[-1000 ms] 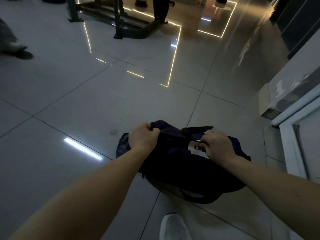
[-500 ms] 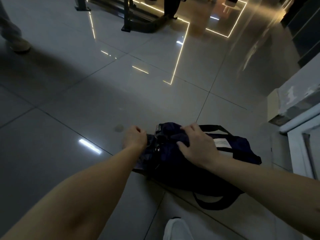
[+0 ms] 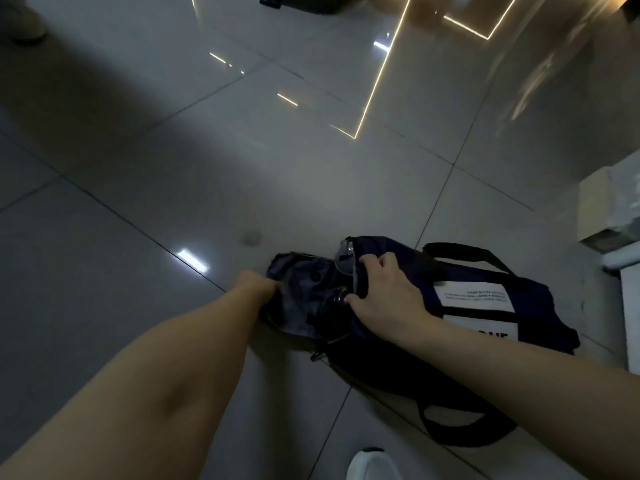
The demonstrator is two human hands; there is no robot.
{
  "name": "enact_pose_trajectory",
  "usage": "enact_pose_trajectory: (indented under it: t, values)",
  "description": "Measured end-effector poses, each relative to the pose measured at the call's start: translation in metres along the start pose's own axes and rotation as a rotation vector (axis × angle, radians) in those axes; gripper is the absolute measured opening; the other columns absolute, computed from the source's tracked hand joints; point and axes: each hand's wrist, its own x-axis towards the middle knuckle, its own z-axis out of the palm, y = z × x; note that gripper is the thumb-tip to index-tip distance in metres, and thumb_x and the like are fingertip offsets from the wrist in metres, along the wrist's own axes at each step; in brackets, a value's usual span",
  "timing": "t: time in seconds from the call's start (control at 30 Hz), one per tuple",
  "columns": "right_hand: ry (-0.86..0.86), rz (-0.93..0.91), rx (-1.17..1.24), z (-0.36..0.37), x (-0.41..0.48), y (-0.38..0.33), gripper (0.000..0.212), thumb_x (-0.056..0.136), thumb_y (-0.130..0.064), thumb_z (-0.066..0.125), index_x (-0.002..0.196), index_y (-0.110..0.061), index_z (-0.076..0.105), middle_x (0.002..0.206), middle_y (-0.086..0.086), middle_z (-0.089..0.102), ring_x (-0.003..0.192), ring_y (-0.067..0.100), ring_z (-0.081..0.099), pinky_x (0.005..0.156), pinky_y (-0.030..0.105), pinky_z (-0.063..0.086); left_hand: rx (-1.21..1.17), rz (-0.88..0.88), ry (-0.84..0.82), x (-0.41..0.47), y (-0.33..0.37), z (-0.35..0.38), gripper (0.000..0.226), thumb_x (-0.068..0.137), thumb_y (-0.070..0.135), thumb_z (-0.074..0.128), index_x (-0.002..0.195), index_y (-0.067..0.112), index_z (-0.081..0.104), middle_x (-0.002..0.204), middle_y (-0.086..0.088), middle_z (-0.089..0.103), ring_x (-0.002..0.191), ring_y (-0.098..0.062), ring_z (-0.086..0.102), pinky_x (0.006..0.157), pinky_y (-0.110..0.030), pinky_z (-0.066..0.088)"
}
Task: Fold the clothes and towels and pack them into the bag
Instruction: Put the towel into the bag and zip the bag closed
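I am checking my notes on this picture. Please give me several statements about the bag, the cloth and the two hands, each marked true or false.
1. The bag lies on the tiled floor. True.
2. The left hand grips the cloth at the bag's end. True.
3. The right hand is lifted clear of the bag. False: it rests on the bag.
4. The bag's straps are red. False: they are black.
5. A white shoe shows at the bottom edge. True.
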Motion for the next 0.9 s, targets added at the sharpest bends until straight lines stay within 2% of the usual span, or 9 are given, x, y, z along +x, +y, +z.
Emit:
enact_pose_trajectory:
  t: [0.07, 0.13, 0.2, 0.3, 0.37, 0.47, 0.6, 0.77, 0.9]
  values:
    - [0.016, 0.033, 0.075, 0.002, 0.0, 0.004, 0.057, 0.09, -0.045, 0.065, 0.133, -0.019, 0.039, 0.126, 0.003, 0.036, 0.111, 0.027, 0.051, 0.083, 0.041, 0.052, 0.03, 0.029, -0.01, 0.002, 0.001, -0.003, 0.039, 0.091, 0.018, 0.065, 0.118, -0.008, 0.057, 0.113, -0.016, 0.063, 0.1, -0.029, 0.062, 0.085, -0.03, 0.048]
    - [0.027, 0.06, 0.119, 0.002, 0.0, 0.007, 0.05, 0.092, -0.045, 0.063, 0.129, -0.018, 0.043, 0.124, 0.003, 0.038, 0.106, 0.026, 0.054, 0.085, 0.043, 0.052, 0.071, 0.137, 0.024, -0.004, 0.009, -0.004, 0.027, 0.087, 0.02, 0.064, 0.1, -0.003, 0.061, 0.098, -0.016, 0.066, 0.085, -0.026, 0.061, 0.078, -0.035, 0.055]
    - [0.029, 0.073, 0.147, -0.001, 0.0, 0.01, 0.041, 0.095, -0.043, 0.06, 0.126, -0.019, 0.047, 0.122, 0.002, 0.039, 0.103, 0.026, 0.055, 0.085, 0.043, 0.052, 0.172, 0.287, 0.02, -0.024, 0.025, -0.002, 0.02, 0.091, 0.023, 0.064, 0.088, 0.003, 0.062, 0.083, -0.013, 0.063, 0.076, -0.026, 0.061, 0.066, -0.031, 0.049]
    - [0.034, 0.096, 0.193, -0.004, -0.002, 0.014, 0.037, 0.097, -0.038, 0.056, 0.128, -0.02, 0.049, 0.123, 0.002, 0.04, 0.104, 0.026, 0.056, 0.089, 0.043, 0.051, 0.267, 0.474, -0.014, -0.058, 0.045, 0.009, 0.027, 0.094, 0.031, 0.063, 0.089, 0.004, 0.064, 0.082, -0.012, 0.063, 0.08, -0.027, 0.064, 0.066, -0.032, 0.047]
    - [0.045, 0.133, 0.205, -0.005, -0.002, 0.016, 0.04, 0.098, -0.037, 0.055, 0.133, -0.021, 0.049, 0.13, 0.004, 0.041, 0.113, 0.027, 0.052, 0.094, 0.045, 0.05, 0.296, 0.569, -0.034, -0.078, 0.051, 0.02, 0.029, 0.097, 0.03, 0.06, 0.077, 0.01, 0.057, 0.071, -0.005, 0.056, 0.069, -0.021, 0.058, 0.058, -0.029, 0.039]
    - [0.042, 0.225, 0.226, -0.009, -0.002, 0.017, 0.054, 0.094, -0.042, 0.06, 0.142, -0.021, 0.044, 0.138, 0.008, 0.041, 0.128, 0.032, 0.04, 0.101, 0.045, 0.044, 0.214, 0.566, -0.031, -0.092, 0.056, 0.042, 0.035, 0.098, 0.024, 0.058, 0.067, 0.021, 0.044, 0.064, 0.004, 0.046, 0.062, -0.015, 0.049, 0.052, -0.025, 0.032]
    - [-0.04, 0.408, 0.334, 0.001, 0.002, 0.01, 0.081, 0.071, -0.047, 0.083, 0.136, -0.019, 0.044, 0.136, 0.01, 0.044, 0.126, 0.036, 0.044, 0.101, 0.049, 0.047, 0.13, 0.533, -0.107, -0.095, 0.054, 0.061, 0.028, 0.092, 0.021, 0.063, 0.071, 0.014, 0.045, 0.067, -0.006, 0.048, 0.065, -0.023, 0.05, 0.061, -0.031, 0.039]
    - [-0.043, 0.468, 0.361, 0.015, 0.004, -0.004, 0.065, 0.076, -0.024, 0.081, 0.129, -0.021, 0.043, 0.132, 0.012, 0.05, 0.124, 0.035, 0.043, 0.1, 0.047, 0.047, 0.046, 0.44, -0.105, -0.102, 0.044, 0.061, 0.023, 0.088, 0.009, 0.06, 0.072, 0.013, 0.043, 0.073, -0.013, 0.05, 0.07, -0.025, 0.055, 0.071, -0.047, 0.057]
    - [-0.059, 0.414, 0.417, 0.01, 0.007, -0.017, 0.068, 0.077, -0.012, 0.077, 0.133, -0.027, 0.043, 0.132, 0.016, 0.045, 0.12, 0.037, 0.043, 0.1, 0.044, 0.047, -0.088, 0.37, -0.068, -0.109, 0.026, 0.059, 0.018, 0.087, 0.006, 0.057, 0.075, 0.01, 0.045, 0.075, -0.015, 0.052, 0.076, -0.031, 0.061, 0.079, -0.057, 0.057]
